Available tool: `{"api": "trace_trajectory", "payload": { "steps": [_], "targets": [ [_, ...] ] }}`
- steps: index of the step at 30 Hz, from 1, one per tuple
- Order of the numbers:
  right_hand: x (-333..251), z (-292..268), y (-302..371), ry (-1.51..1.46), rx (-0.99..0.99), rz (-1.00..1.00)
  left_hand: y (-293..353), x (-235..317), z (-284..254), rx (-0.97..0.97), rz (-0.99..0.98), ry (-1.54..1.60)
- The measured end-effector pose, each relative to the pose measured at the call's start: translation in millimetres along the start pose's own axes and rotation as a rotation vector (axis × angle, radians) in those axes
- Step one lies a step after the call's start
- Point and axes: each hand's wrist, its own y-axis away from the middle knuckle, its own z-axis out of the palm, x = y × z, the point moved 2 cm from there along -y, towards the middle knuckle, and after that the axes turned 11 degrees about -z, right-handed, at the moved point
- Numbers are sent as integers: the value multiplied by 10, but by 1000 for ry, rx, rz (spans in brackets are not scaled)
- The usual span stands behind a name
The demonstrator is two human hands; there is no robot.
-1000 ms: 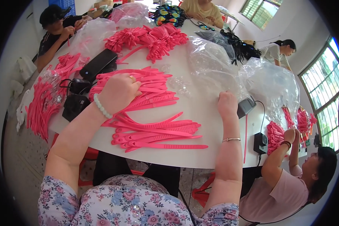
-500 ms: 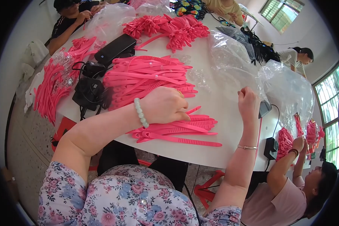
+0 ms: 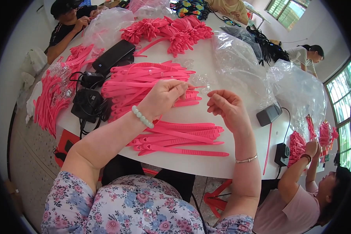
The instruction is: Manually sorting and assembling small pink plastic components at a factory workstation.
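My left hand [image 3: 164, 97], with a pale bead bracelet at its wrist, pinches a pink rubber strap; the strap's thin end [image 3: 199, 86] sticks out to the right of the fingertips. Facing it, my right hand [image 3: 231, 111] is raised with thumb and fingers drawn together. Whatever lies between those fingertips is too small to make out. Below the hands a small pile of pink ridged straps [image 3: 183, 136] lies near the table's front edge. Behind my left hand is a larger heap of pink straps [image 3: 138, 76]. Small clear plastic pieces [image 3: 202, 80] lie just past the fingertips.
Black power adapters [image 3: 90, 103] and a long black case [image 3: 114, 56] stand left. Bundled pink straps [image 3: 181, 31] lie at the back. Clear plastic bags [image 3: 241, 58] cover the right side, near a grey box [image 3: 269, 115]. A co-worker [image 3: 296, 195] sits at right; others sit around.
My left hand has lifted from the small strap pile with a strap in its fingers. My right hand has moved left toward it, uncovering the grey box.
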Motion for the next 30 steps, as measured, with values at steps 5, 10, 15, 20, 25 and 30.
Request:
{"api": "trace_trajectory", "payload": {
  "steps": [5, 10, 15, 20, 25, 30],
  "targets": [
    [16, 96, -3, -64, 18, -20, 57, -71, 49, 185, 312, -297],
    [33, 102, -8, -21, 43, -18, 138, -19, 36, 230, 338, -433],
    [99, 170, -21, 15, 17, -76, 160, 6, 92, 207, 419, -532],
    [140, 265, -28, 47, -39, -100, 152, -36, 107, 195, 430, -461],
    [16, 296, 1, 13, -6, -88, 139, -37, 74, 208, 379, -411],
    [50, 196, 20, 127, 2, -60, 146, -27, 99, 207, 396, -463]
  ]
}}
